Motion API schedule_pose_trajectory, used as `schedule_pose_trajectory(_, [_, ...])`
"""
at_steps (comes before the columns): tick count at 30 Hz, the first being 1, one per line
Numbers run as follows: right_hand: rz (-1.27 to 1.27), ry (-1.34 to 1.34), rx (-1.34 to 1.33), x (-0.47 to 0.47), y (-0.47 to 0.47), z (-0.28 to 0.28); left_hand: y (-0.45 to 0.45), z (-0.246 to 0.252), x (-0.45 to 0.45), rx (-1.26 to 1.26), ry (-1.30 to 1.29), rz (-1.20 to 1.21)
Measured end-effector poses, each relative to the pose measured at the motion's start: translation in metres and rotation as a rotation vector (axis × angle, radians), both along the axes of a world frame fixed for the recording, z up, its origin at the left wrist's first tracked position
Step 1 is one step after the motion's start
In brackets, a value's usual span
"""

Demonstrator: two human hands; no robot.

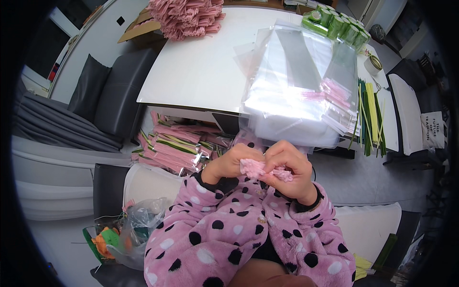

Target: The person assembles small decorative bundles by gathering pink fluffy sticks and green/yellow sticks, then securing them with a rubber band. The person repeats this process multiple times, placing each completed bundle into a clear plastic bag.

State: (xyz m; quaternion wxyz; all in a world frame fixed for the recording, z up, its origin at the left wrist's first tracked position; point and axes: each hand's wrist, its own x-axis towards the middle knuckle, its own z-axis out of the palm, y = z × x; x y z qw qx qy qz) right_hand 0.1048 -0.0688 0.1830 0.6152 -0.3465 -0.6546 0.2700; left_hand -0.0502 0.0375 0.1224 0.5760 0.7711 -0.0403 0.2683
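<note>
Both hands are raised together in front of my chest, just off the near edge of the table. My left hand (pixel 236 159) is closed around one end of a bunch of fluffy pink stems (pixel 252 169), perhaps chenille. My right hand (pixel 288 168) pinches the same bunch between thumb and fingers, close beside the left; a pink end shows below its fingers. Beyond the hands lies a pile of clear plastic bags (pixel 287 107), with some pink strips in bags (pixel 337 93) on its right side. The fingers hide part of the bunch.
The white table (pixel 193 71) bears a heap of pink stems (pixel 188 18), green tape rolls (pixel 337 25), a tin (pixel 373 64), scissors (pixel 377 85) and green and yellow stems (pixel 371 114). Bagged pink bundles (pixel 172 147) lie below at left. A plastic bag (pixel 143 222) sits beside me.
</note>
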Motion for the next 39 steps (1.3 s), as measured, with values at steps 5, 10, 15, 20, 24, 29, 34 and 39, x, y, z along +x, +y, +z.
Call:
schedule_pose_trajectory(5, [0.042,0.179,-0.075,-0.007,-0.001,0.001,-0.001,0.000,0.001,-0.018,-0.026,-0.012])
schedule_pose_trajectory(10, [0.039,-0.030,0.030,-0.002,0.002,0.002,0.001,-0.003,0.001,-0.018,-0.017,-0.047])
schedule_pose_trajectory(15, [0.030,-0.030,0.046,-0.002,0.002,-0.001,0.000,-0.005,0.000,-0.024,0.025,-0.044])
schedule_pose_trajectory(20, [0.041,0.003,0.086,-0.006,0.001,-0.001,-0.001,-0.007,0.003,-0.020,-0.005,-0.024])
schedule_pose_trajectory(24, [-0.007,-0.137,0.223,-0.005,0.003,0.000,-0.001,-0.008,0.004,-0.027,-0.001,-0.058])
schedule_pose_trajectory(29, [0.006,-0.200,0.330,-0.002,0.004,-0.002,-0.004,-0.009,0.004,-0.095,0.016,-0.062])
schedule_pose_trajectory(34, [-0.086,-0.113,0.306,-0.007,0.004,-0.007,-0.001,-0.009,0.004,-0.031,0.033,-0.054])
schedule_pose_trajectory(39, [-0.132,-0.138,0.361,-0.009,0.006,-0.007,-0.002,-0.008,0.004,-0.075,0.008,-0.047])
